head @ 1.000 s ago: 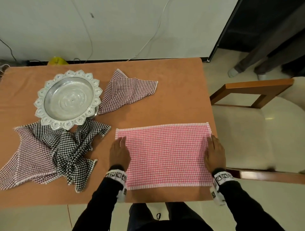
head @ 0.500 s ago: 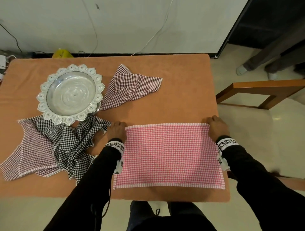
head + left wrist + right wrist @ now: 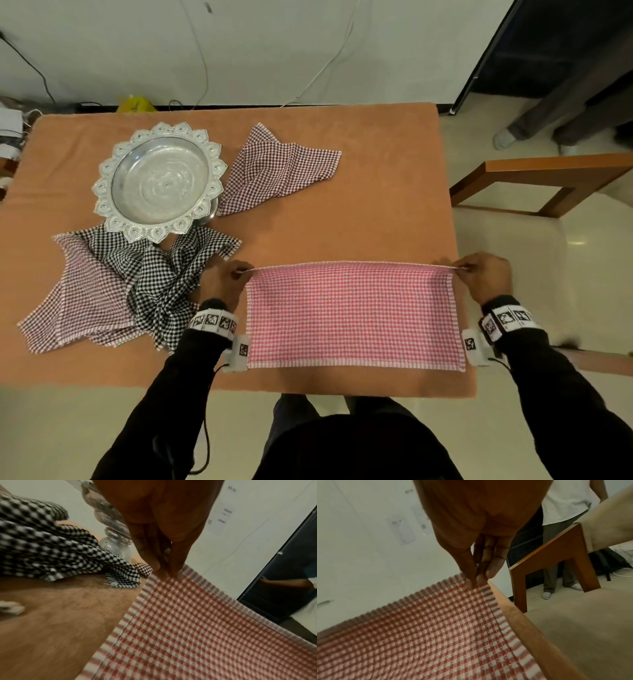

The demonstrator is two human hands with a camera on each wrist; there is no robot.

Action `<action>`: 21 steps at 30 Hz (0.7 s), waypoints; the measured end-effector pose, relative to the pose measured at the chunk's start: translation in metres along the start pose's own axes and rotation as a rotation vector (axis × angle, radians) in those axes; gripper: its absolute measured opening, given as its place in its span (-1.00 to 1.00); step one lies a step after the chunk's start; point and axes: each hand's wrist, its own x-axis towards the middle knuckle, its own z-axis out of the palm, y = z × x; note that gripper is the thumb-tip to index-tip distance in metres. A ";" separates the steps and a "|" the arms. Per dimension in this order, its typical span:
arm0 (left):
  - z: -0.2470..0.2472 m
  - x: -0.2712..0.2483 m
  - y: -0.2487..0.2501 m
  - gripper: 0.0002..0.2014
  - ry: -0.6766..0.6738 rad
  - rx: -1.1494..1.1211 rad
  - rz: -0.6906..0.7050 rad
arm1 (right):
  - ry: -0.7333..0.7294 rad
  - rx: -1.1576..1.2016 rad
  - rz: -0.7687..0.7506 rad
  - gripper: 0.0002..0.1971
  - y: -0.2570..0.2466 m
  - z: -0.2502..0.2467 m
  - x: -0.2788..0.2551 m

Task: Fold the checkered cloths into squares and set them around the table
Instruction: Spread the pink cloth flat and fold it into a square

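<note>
A red-and-white checkered cloth [image 3: 349, 315] [image 3: 197, 628] [image 3: 419, 635] lies spread at the front of the orange table [image 3: 342, 222]. My left hand [image 3: 239, 272] [image 3: 167, 573] pinches its far left corner. My right hand [image 3: 460, 269] [image 3: 475, 582] pinches its far right corner, right at the table's edge. The far edge is raised a little off the table between the two hands. A crumpled black-and-white cloth [image 3: 164, 270] [image 3: 51, 540] and a maroon checkered cloth [image 3: 82, 308] lie in a heap to the left. Another maroon cloth [image 3: 274, 171] lies loosely folded further back.
An ornate silver pedestal tray [image 3: 159, 180] [image 3: 113, 534] stands at the back left, partly over the heap. A wooden chair [image 3: 548, 185] [image 3: 547, 563] with a cream seat stands close against the table's right edge. A person's legs [image 3: 534, 116] show beyond it.
Both hands slid from the cloth's side edges up to its far corners, pinched them and lifted the far edge slightly.
</note>
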 end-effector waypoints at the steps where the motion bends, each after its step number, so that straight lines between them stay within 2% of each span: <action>1: -0.001 -0.013 -0.004 -0.89 0.023 -0.019 -0.010 | 0.018 0.004 -0.007 -0.87 0.003 -0.005 -0.012; 3: 0.000 -0.041 -0.012 -0.89 0.011 -0.042 -0.014 | 0.060 0.016 0.008 -0.91 0.009 -0.010 -0.039; 5: 0.005 -0.068 -0.025 -0.88 -0.037 -0.020 0.048 | 0.071 0.063 0.046 -0.89 0.014 -0.009 -0.067; 8: 0.014 -0.101 -0.043 -0.82 -0.040 -0.018 0.136 | 0.026 0.105 0.061 -0.87 0.023 0.001 -0.105; 11: 0.026 -0.127 -0.054 -0.78 -0.056 0.053 0.136 | -0.013 0.089 0.045 -0.83 0.037 0.015 -0.135; 17: 0.052 -0.156 -0.081 -0.80 -0.098 0.201 0.250 | -0.028 -0.057 0.082 -0.82 0.050 0.042 -0.170; 21: 0.060 -0.165 -0.089 -0.78 -0.033 0.162 0.288 | -0.080 -0.138 0.019 -0.82 0.057 0.047 -0.179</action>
